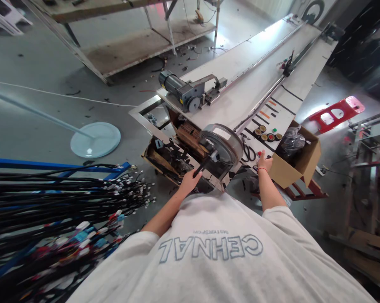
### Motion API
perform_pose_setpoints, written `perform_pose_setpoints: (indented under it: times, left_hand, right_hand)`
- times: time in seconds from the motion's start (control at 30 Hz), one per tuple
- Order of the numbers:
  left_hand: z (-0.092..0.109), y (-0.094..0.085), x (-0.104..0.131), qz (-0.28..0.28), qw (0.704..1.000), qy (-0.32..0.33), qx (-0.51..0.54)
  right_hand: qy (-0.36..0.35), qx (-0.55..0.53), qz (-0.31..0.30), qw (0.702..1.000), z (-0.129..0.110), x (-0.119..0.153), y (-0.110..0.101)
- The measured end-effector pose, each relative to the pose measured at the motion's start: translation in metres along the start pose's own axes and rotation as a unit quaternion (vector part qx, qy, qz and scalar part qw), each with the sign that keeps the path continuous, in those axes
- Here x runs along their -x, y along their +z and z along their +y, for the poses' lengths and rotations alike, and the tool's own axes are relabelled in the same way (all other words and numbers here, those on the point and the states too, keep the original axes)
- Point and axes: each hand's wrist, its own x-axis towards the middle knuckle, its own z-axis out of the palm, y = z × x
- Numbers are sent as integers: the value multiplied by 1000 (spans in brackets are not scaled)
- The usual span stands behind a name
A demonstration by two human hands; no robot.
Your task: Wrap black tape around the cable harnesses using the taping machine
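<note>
My left hand (191, 182) is closed around the near end of a black strip (202, 168), which runs up toward a round metal wheel (223, 143) at the bench's near end. At the bench's right edge rests my right hand (265, 162), fingers apart, beside a small red button (259, 154); I see nothing held in it. Between the wheel and that hand lie black-handled scissors (248, 152). Several rolls of tape (264, 137) stand just beyond, close to a green button (274, 130).
A motor (177, 88) is mounted on the long white bench (240, 101). An open cardboard box (291, 168) with a plastic bag stands at right, near a red stool (336, 113). Black cable bundles (67, 185) hang at left. A round-based stand (95, 141) is on the floor.
</note>
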Motion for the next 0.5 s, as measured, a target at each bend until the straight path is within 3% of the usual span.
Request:
perform_pose_setpoints:
  times: [0.23, 0.5]
  left_hand:
    - [-1, 5, 1, -11, 1000, -3, 10]
    - [-4, -3, -6, 2, 1000, -15, -3]
  right_hand:
    - [-4, 5, 1, 1000, 0, 0, 1]
    - [-2, 9, -3, 1000, 0, 1, -1]
